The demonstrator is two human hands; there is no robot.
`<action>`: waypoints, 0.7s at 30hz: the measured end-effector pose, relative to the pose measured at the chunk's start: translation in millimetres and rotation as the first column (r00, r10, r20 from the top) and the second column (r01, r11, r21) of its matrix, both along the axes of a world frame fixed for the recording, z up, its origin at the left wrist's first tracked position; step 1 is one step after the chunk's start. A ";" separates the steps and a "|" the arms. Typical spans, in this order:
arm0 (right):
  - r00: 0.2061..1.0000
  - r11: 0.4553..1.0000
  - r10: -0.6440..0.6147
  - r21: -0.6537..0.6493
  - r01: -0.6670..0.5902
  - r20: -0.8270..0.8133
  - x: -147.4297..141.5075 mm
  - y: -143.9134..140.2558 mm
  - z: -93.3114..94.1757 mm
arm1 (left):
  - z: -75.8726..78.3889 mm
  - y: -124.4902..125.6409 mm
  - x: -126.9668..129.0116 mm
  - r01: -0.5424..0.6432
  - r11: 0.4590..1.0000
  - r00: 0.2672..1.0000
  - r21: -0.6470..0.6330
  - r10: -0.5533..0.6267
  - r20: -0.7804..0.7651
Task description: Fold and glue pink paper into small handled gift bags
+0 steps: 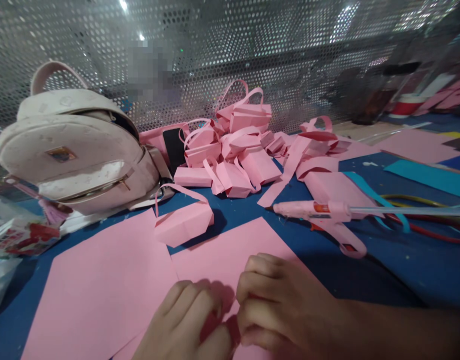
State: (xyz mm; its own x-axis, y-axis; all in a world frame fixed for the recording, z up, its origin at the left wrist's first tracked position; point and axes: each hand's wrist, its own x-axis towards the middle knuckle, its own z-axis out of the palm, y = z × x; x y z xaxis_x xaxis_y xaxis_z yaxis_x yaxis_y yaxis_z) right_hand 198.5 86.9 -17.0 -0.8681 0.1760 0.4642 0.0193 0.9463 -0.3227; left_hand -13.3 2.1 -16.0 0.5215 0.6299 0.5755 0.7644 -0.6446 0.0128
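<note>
At the bottom centre my left hand (190,320) is closed, with its fingers curled on a small piece of pink paper (230,320). Facing it, my right hand (278,305) is closed on the same piece, knuckles toward the camera. Most of that piece is hidden by my fingers. Beneath and beyond the hands lies a flat pink sheet (248,242); another pink sheet (105,280) lies to the left. Just past them a small pink paper bag with a handle (184,222) rests tipped on its side. A pink glue gun (327,212) lies to the right, its nozzle pointing left.
A white backpack (83,150) stands at the left, near a plastic-wrapped packet (23,235). Several pink paper bags (233,170) are heaped at the back by a perforated metal panel (282,65). Scissors (432,230), blue strips (432,177) and a dark phone (174,147) lie around.
</note>
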 end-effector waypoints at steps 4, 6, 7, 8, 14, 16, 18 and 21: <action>0.995 0.988 -0.089 -0.127 0.083 -0.042 0.9 -1.7 4.9 | -4.6 -1.5 0.2 -0.019 0.998 0.996 -0.067 0.025 0.080; 0.991 0.979 -0.110 -0.180 0.095 -0.073 0.7 -1.6 5.6 | -4.5 -2.2 -1.9 -0.027 0.992 0.992 -0.123 0.041 0.118; 0.989 0.973 -0.121 -0.208 0.102 -0.081 0.2 -1.1 5.6 | -3.8 -2.3 -3.7 -0.032 0.988 0.990 -0.151 0.052 0.135; 0.988 0.964 -0.139 -0.238 0.118 -0.073 -0.5 -0.4 5.4 | -2.7 -2.1 -6.0 -0.035 0.983 0.987 -0.180 0.062 0.151; 0.949 0.899 -0.237 -0.323 0.295 0.208 -5.8 4.6 9.4 | 5.0 5.9 -20.4 -0.099 0.925 0.976 -0.367 0.163 0.147; 0.940 0.891 -0.230 -0.335 0.307 0.250 -6.0 4.9 14.2 | 6.2 9.9 -21.6 -0.103 0.891 0.976 -0.443 0.175 0.127; 0.935 0.877 -0.233 -0.358 0.321 0.267 -5.4 4.5 19.0 | 6.6 13.0 -21.0 -0.086 0.859 0.972 -0.505 0.183 0.147; 0.937 0.860 -0.234 -0.394 0.325 0.260 -3.9 3.8 22.0 | 6.4 14.9 -19.6 -0.028 0.817 0.945 -0.577 0.210 0.252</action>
